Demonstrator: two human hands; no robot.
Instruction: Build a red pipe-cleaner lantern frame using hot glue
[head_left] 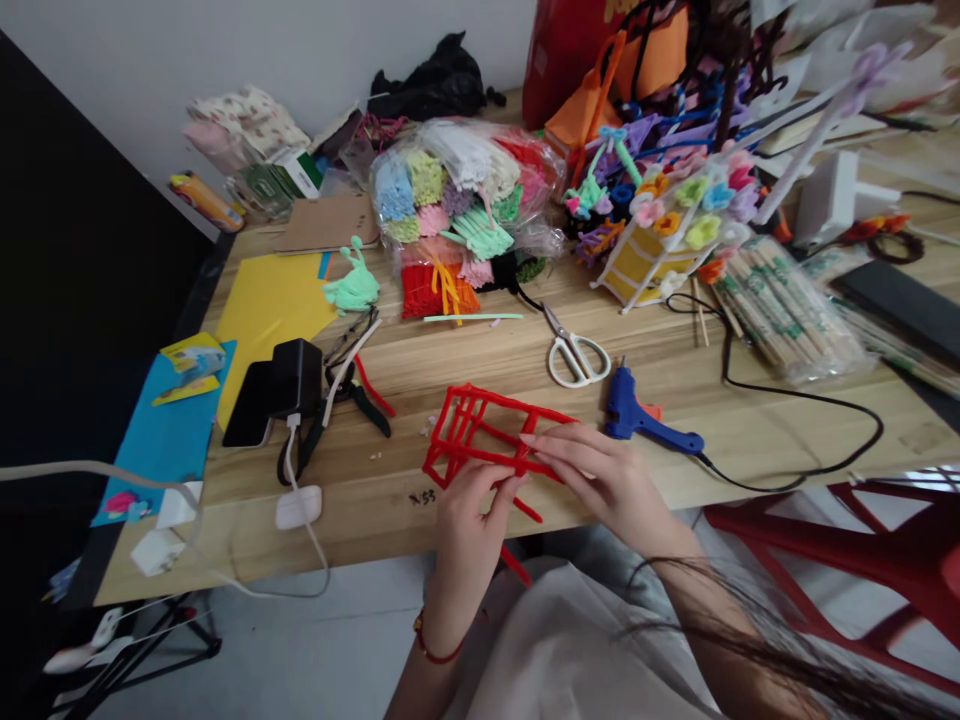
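Both my hands are on a red pipe-cleaner frame (469, 420), a box-like lattice of fuzzy red stems near the table's front edge. My left hand (472, 510) pinches the near side of it, thumb and fingers closed on a red stem. From the right, my right hand (600, 470) holds the same frame with its fingertips pressed to a crossbar. Loose red stem ends stick out below, between the hands. Just right of the frame lies a blue glue gun (637, 415). White-handled scissors (574, 350) rest behind it.
A plastic bag of coloured pipe cleaners (450, 190) stands at the back. Right of it is a white-framed flower basket (645, 260), then wrapped wooden sticks (787, 310). On the left are a black charger block (296, 375), pliers (367, 408) and yellow paper (270, 300). The glue gun's cord loops rightward.
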